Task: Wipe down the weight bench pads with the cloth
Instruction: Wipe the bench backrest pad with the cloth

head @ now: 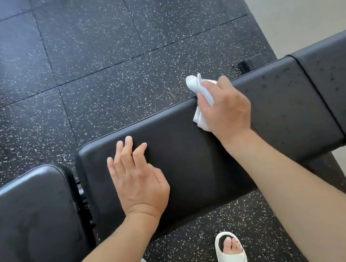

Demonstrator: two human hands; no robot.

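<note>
R hand [224, 110] fist grips cloth [197, 89] at pad [195, 167] far edge; L hand [137, 175] spread.

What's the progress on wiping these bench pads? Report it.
Done: hard to confirm; the long pad near the left hand looks clean and matte. In hand: the right hand presses the white cloth at that pad's far edge. Left: specks still dot the right end pad, and smudges mark the seat pad.
</note>
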